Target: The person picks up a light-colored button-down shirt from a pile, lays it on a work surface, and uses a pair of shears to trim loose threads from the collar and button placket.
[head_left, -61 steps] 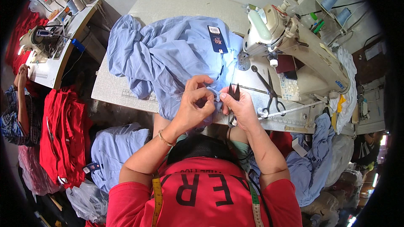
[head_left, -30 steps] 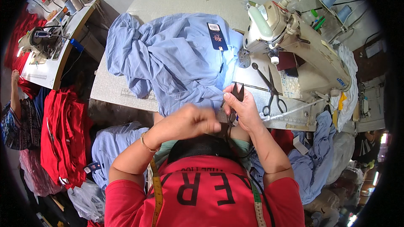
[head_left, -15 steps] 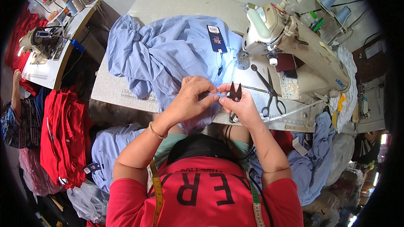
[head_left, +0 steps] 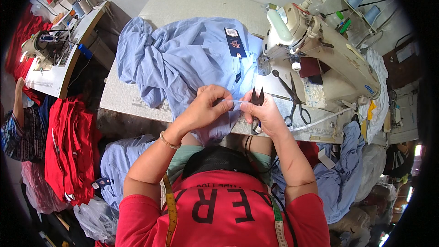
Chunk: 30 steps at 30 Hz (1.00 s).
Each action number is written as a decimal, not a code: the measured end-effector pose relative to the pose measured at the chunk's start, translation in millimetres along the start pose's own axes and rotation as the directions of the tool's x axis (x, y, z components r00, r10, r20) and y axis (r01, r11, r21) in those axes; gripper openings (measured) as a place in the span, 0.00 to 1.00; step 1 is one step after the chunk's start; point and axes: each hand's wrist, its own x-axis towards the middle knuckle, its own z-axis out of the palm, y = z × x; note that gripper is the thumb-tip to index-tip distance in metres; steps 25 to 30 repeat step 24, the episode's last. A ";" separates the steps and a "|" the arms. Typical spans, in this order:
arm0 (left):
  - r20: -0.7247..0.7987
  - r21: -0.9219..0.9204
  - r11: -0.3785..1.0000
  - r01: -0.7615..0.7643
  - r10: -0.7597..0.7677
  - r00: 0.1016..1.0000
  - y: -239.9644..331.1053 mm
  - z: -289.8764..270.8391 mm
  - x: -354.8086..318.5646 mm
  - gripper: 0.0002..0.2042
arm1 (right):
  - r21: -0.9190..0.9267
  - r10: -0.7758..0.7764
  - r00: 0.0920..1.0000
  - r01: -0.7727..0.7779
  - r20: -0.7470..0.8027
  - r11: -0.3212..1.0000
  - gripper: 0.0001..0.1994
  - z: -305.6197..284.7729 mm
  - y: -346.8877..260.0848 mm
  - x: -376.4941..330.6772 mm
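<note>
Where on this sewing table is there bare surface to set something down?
The table is bare behind the blue garment, toward the wall, with a thin strip along its front left edge. It is crowded between sewing machine, scissors and both hands.

A crumpled light-blue shirt (head_left: 183, 64) lies heaped on the table, its near edge hanging over the table's front. A dark-blue tag (head_left: 235, 42) sits on it at 1 o'clock. Black thread snips (head_left: 256, 103), blades pointing to 12 o'clock, stand at its 4 o'clock edge.
</note>
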 end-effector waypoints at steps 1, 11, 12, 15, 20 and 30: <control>0.020 -0.017 0.999 0.038 -0.038 0.999 -2.5 -1.5 0.6 0.10 | 0.044 -0.011 1.000 0.012 -0.014 0.999 0.07 0.6 -1.1 -0.4; -0.020 -0.009 0.999 0.040 -0.040 0.999 3.6 -1.2 1.4 0.10 | -0.052 -0.150 0.984 0.145 -0.094 0.988 0.06 2.4 -4.7 -2.3; -0.047 0.026 1.000 -0.006 0.007 0.999 3.8 -0.9 1.5 0.10 | -0.068 -0.174 0.978 0.167 -0.116 0.984 0.06 5.3 -6.9 -3.3; -0.084 0.123 0.985 -0.119 0.130 0.988 10.0 -0.3 4.2 0.09 | -0.179 -0.275 0.954 0.251 -0.122 0.951 0.06 10.8 -13.7 -7.7; -0.016 0.128 0.985 -0.117 0.120 0.993 30.0 -9.0 14.8 0.07 | -0.204 -0.359 0.925 0.330 -0.126 0.922 0.06 10.6 -22.3 -7.3; -0.020 0.382 0.888 -0.257 0.286 0.958 47.3 -18.4 22.0 0.07 | -0.217 -0.435 0.894 0.406 -0.107 0.888 0.07 10.3 -32.0 -9.1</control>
